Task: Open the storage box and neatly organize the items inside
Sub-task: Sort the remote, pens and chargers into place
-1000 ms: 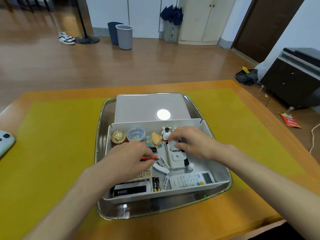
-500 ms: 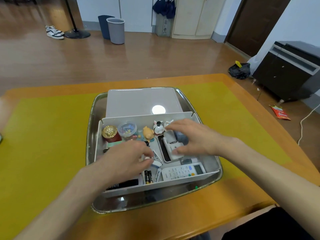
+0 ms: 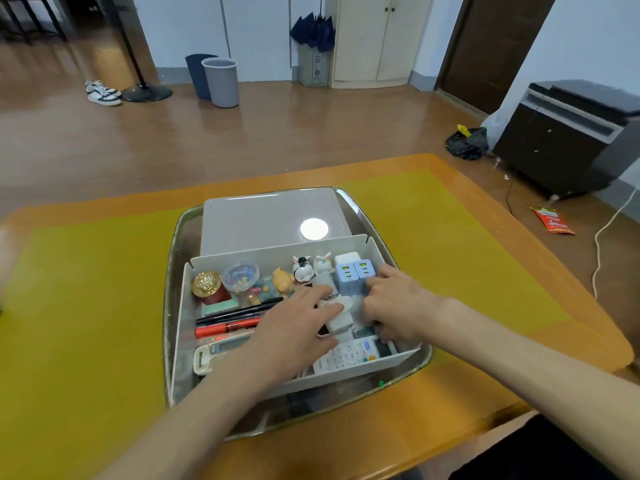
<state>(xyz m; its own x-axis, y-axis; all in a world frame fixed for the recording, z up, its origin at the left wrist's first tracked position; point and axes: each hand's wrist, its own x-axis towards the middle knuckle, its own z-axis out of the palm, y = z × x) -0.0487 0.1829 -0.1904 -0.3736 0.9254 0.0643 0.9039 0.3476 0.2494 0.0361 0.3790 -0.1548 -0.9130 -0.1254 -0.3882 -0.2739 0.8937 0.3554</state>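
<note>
Your left hand [image 3: 298,327] lies spread on the white charger [image 3: 337,315]; your right hand [image 3: 394,306], fingers probably curled, touches the blue plugs [image 3: 353,271] at one o'clock. Push them snug together.

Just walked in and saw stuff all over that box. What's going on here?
A person is tidying an open storage box that sits in a metal tray on the table. Both hands are inside it: the left hand rests on a white gadget in the middle, and the right hand is beside the blue chargers at the back right. Pens lie in a row on the left, with small figurines lined along the back wall.
</note>
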